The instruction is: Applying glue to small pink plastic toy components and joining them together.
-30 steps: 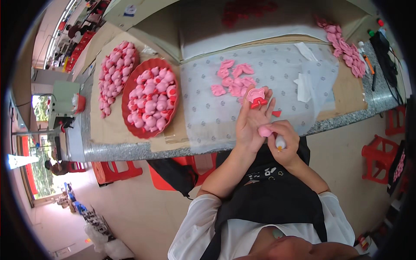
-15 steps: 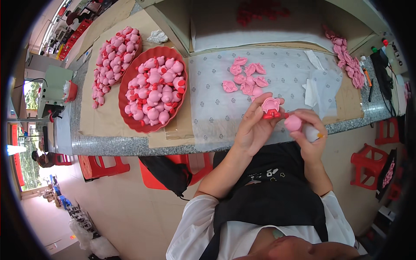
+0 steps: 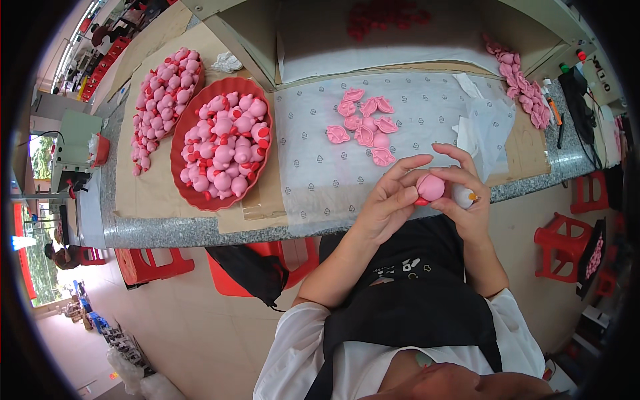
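Between both hands, just past the table's front edge, is a small pink toy figure (image 3: 432,187) with a round pink part and a bit of red showing below. My left hand (image 3: 393,200) is closed on its left side, thumb and fingertips against it. With thumb and fingers my right hand (image 3: 472,212) presses the other side. A white bottle (image 3: 464,196) with a yellow tip is tucked in that same right hand. Several loose pink hollow pieces (image 3: 364,136) lie on the printed white paper (image 3: 313,167) beyond the hands.
Left of the paper, a red scalloped tray (image 3: 179,160) is heaped with pink-and-red figures. Another heap of figures (image 3: 163,97) lies behind it. At the back right are pink pieces (image 3: 527,93), torn white paper (image 3: 471,140) and an orange pen (image 3: 554,111). A cabinet (image 3: 247,47) borders the back.
The pink hollow piece with red feet in my left hand and the round pink part in my right have come together. Both hands drew closer. The whole view shifted slightly.
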{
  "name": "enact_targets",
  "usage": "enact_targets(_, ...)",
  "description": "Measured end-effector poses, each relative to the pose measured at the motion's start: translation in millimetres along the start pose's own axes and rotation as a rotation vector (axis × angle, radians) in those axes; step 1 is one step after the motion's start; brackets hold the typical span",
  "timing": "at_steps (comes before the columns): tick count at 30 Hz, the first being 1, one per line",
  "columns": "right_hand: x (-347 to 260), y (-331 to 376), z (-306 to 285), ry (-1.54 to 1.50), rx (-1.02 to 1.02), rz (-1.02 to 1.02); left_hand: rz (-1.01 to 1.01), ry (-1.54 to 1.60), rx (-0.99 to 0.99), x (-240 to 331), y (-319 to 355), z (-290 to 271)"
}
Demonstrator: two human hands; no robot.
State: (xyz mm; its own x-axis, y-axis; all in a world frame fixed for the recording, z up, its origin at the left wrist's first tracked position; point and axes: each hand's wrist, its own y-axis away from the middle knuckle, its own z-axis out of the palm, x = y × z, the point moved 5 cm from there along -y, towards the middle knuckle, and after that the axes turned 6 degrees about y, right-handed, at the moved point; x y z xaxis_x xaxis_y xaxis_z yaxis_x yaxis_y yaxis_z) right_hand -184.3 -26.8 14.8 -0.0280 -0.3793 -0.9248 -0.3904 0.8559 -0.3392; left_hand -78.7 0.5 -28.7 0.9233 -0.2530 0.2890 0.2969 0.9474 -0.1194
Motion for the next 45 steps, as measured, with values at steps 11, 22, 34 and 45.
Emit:
enact_targets(11,-15.3,-17.1,-12.2,0.168,-0.268,0.105,-0.057,-0.257,0.023,4.5,1.0,1.3)
enact_targets(22,21.5,5.0,2.5,-0.61,-0.273,0.682,0.209,-0.955,-0.048,20.1,-2.0,1.5)
enact_targets(34,37.9,26.8,18.2,-0.987,-0.227,0.866,0.179,-0.896,-0.087,13.2,-8.5,2.2)
enact_targets(45,32.0,23.5,13.0,-0.844,-0.135,0.621,0.166,-0.777,-0.033,21.2,1.7,1.6)
